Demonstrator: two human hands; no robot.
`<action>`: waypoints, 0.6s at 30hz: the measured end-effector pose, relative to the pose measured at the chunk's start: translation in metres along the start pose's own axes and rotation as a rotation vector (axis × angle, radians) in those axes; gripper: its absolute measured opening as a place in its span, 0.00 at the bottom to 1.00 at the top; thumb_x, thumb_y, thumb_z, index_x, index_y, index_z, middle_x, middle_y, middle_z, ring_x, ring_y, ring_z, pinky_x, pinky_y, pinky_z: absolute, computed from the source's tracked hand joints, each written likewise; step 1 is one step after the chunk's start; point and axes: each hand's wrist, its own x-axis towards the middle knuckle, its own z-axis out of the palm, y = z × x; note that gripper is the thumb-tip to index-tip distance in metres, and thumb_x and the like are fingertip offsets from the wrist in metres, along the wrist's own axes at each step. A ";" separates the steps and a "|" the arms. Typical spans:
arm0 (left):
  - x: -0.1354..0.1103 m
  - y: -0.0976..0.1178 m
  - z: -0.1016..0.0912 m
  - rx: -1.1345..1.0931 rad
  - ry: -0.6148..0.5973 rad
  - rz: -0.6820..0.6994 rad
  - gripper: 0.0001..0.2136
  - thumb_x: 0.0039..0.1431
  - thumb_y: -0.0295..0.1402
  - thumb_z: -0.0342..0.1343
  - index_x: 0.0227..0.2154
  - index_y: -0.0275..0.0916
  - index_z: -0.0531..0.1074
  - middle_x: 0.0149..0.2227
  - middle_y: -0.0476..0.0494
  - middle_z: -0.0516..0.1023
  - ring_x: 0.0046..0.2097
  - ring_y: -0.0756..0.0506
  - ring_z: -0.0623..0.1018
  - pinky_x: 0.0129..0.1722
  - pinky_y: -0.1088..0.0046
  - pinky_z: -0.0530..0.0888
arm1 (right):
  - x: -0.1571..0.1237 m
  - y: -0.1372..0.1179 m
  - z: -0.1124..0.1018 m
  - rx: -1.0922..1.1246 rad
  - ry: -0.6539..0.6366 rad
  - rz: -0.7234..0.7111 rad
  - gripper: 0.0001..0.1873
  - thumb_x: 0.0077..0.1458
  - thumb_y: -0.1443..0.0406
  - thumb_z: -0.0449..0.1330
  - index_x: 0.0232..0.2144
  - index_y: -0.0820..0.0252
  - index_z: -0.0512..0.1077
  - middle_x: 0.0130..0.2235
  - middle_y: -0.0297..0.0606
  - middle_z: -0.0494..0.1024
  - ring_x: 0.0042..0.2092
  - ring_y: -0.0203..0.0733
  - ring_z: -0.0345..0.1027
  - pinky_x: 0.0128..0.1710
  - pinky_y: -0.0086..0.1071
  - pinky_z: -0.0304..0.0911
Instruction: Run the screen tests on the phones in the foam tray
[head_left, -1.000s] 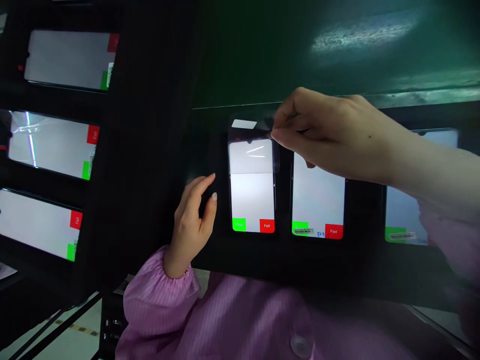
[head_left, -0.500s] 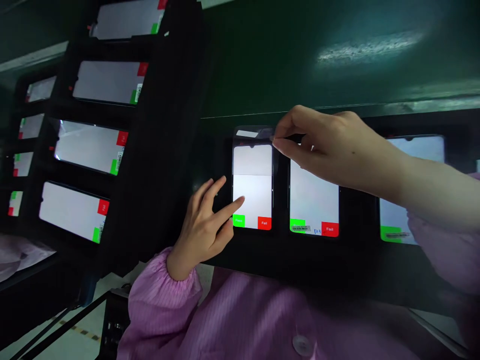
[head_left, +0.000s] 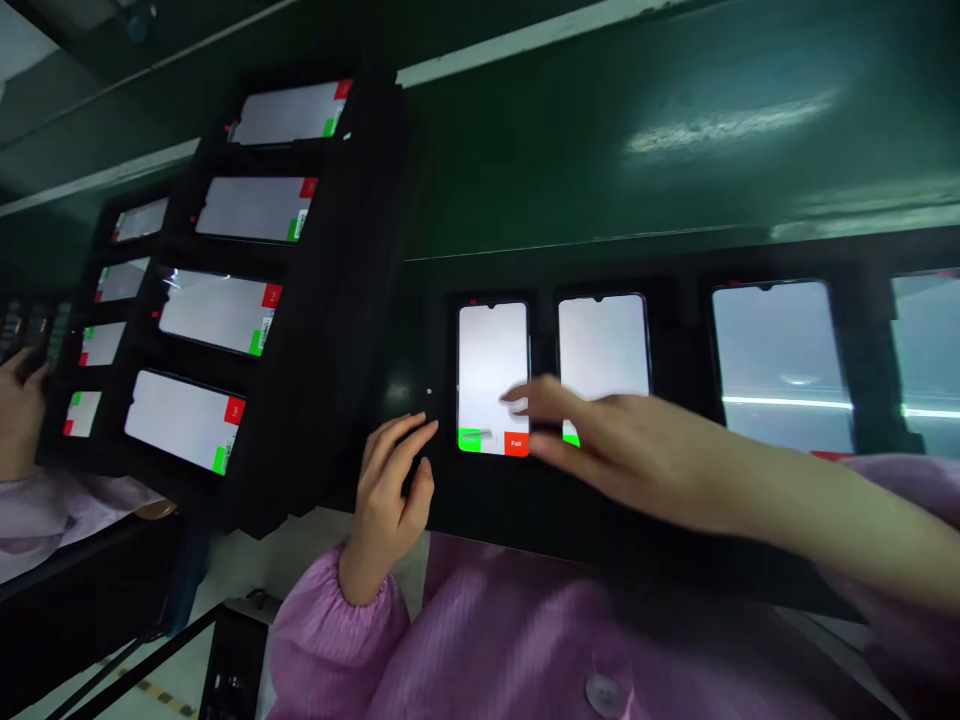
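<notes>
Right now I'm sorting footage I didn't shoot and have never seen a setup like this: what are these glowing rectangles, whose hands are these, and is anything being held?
The picture comes from a camera worn on a person's head, looking forward and down at their own hands. The glowing rectangles are phones with white lit screens, seated in dark holders. Each screen shows a green square and a red one; the red one reads "Fail". The left hand, in a pink sleeve, rests with curled fingers on the dark panel beside the nearest phone. The right hand reaches across in front of that phone's lower part, fingers spread and blurred; whether it touches the glass is unclear. Neither hand seems to hold anything. A second phone stands just right of it. On the left, a black rack carries more phones lying sideways. At the far left edge is another person's hand.
</notes>
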 end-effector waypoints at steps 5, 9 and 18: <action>-0.008 0.021 -0.003 0.069 -0.080 0.088 0.22 0.69 0.20 0.53 0.62 0.44 0.72 0.59 0.43 0.80 0.65 0.44 0.75 0.77 0.51 0.56 | -0.057 -0.005 0.011 -0.166 0.299 -0.124 0.16 0.78 0.59 0.49 0.56 0.56 0.74 0.53 0.41 0.83 0.49 0.45 0.78 0.43 0.37 0.71; -0.008 0.023 0.005 0.237 -0.101 0.173 0.21 0.69 0.25 0.57 0.62 0.43 0.74 0.65 0.38 0.74 0.70 0.38 0.68 0.78 0.42 0.44 | -0.092 -0.005 0.027 -0.470 0.306 -0.013 0.22 0.76 0.51 0.50 0.54 0.56 0.78 0.67 0.48 0.73 0.61 0.60 0.67 0.53 0.53 0.65; -0.005 0.027 0.026 0.105 0.059 0.213 0.27 0.67 0.23 0.60 0.67 0.45 0.70 0.62 0.35 0.75 0.67 0.38 0.72 0.77 0.43 0.51 | -0.177 0.017 0.025 -0.577 0.498 0.403 0.16 0.75 0.58 0.54 0.54 0.52 0.79 0.67 0.48 0.72 0.62 0.62 0.65 0.55 0.55 0.62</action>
